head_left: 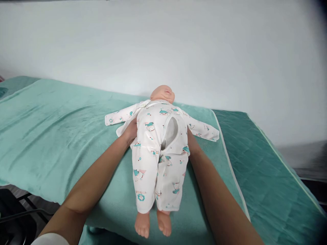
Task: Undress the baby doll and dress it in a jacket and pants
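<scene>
Green towel (63, 136) under doll (158, 153); left hand (130, 132) at nine, right hand (192, 143) at three, grip hidden; lift evenly, support head.

Open towel (51, 136) left — doll (159, 149) mid-way

This looks like a nursing or infant-care training room. A narrow raised couch (268, 177) with a quilted teal cover stands against a bare pale wall (163, 41), and a teal towel (51, 136) is spread over it. On the towel lies a baby manikin (159, 153) (a doll in a printed sleepsuit). Dark metal legs show below the couch at the lower left.
</scene>
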`<state>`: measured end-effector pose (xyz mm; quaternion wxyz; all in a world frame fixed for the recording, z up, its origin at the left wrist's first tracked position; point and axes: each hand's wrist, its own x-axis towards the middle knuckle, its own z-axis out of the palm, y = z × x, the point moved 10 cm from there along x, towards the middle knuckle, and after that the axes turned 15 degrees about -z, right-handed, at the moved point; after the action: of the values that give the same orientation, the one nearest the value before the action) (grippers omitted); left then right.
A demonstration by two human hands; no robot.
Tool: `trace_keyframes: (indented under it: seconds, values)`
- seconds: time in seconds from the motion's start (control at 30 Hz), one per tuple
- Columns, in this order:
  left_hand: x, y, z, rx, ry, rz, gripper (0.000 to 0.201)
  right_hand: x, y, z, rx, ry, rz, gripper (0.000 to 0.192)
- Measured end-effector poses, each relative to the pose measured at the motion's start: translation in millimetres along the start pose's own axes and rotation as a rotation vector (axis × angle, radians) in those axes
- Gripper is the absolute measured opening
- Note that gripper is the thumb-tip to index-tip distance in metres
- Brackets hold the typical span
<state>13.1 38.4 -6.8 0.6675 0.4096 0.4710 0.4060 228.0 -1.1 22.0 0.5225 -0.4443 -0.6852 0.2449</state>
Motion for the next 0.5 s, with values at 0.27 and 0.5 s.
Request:
trace_keyframes:
  seconds: [0.27,0.5]
  values:
    - [0.1,0.8,-4.5,0.016,0.027,0.029,0.046,-0.2,-4.7,3.6,0.156,0.086,0.057,0.042]
    - [-1.1,0.7,-3.9,-0.004,0.03,0.028,0.041,-2.5,7.4,-3.8,0.073,0.181,0.103,0.026]
